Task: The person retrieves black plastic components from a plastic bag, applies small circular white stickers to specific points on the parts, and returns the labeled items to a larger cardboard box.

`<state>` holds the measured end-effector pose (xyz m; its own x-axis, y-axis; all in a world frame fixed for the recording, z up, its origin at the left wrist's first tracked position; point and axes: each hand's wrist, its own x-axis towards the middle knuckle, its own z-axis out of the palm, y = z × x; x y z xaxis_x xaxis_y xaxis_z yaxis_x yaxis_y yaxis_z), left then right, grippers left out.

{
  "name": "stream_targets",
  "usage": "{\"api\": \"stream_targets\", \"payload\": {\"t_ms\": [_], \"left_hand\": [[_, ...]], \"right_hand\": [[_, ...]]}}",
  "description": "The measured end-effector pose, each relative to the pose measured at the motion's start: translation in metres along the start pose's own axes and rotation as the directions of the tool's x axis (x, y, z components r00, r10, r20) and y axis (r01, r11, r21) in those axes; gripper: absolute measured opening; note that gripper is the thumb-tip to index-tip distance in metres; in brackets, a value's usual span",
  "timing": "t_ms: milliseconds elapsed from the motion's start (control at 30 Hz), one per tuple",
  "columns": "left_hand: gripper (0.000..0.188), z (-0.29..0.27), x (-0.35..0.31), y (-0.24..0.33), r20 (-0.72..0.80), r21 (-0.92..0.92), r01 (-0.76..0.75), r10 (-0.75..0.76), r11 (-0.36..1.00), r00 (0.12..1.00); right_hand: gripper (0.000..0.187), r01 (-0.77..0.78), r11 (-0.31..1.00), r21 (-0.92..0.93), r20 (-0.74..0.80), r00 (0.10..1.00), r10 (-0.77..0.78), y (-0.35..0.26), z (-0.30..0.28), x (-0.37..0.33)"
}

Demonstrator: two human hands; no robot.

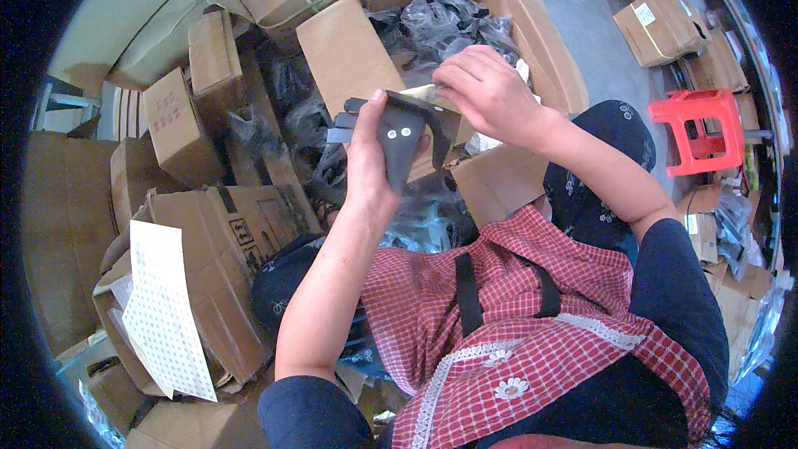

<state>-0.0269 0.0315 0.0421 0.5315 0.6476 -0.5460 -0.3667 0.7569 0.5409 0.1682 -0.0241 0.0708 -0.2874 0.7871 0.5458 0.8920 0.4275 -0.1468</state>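
My left hand (371, 150) grips a black angled bracket (401, 129) from its left side, thumb lying along the top. Two round white dots show on the bracket's flat face, and several dark flat pieces jut out past the thumb. Just right of it, my right hand (490, 91) is closed, its fingertips pinched together by the bracket's far edge. A pale yellowish strip (422, 92) shows beside those fingertips; whether they hold it cannot be made out. Beyond both hands stands an open cardboard box (544, 41) filled with dark pieces in clear plastic bags (432, 25).
Cardboard boxes (179, 129) crowd the left side. A white sheet with a printed grid (166, 316) leans on a large carton (241, 283) near my left arm. At the right stand a red plastic stool (698, 133) and a strapped carton (661, 25).
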Motion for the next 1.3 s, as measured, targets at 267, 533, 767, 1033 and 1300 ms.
{"api": "stream_targets", "payload": {"t_ms": [267,533,767,1033,1300], "left_hand": [[0.033,0.001,-0.009,0.009,0.001,-0.027,0.11,-0.11,0.994,0.994],[0.031,-0.001,0.004,0.0,0.059,0.041,0.07,-0.073,0.997,0.996],[0.027,-0.006,0.012,-0.022,0.204,0.088,0.217,-0.231,0.972,0.951],[0.042,0.005,-0.005,-0.016,0.315,0.048,0.301,-0.301,0.952,0.9],[0.076,0.013,-0.021,-0.011,0.372,0.232,0.286,-0.357,0.929,0.857]], "right_hand": [[0.023,0.14,0.986,-0.096,0.012,0.99,-0.139,-0.001,-0.001,0.003],[0.009,-0.067,0.95,0.305,0.092,0.995,0.04,-0.006,-0.02,0.019],[0.012,-0.366,0.583,0.725,0.441,0.897,0.014,-0.031,-0.012,0.01],[0.012,-0.39,0.607,0.693,0.483,0.875,0.01,-0.031,-0.013,0.004],[0.018,-0.587,0.487,0.646,0.65,0.758,0.051,-0.032,-0.02,0.008]]}}
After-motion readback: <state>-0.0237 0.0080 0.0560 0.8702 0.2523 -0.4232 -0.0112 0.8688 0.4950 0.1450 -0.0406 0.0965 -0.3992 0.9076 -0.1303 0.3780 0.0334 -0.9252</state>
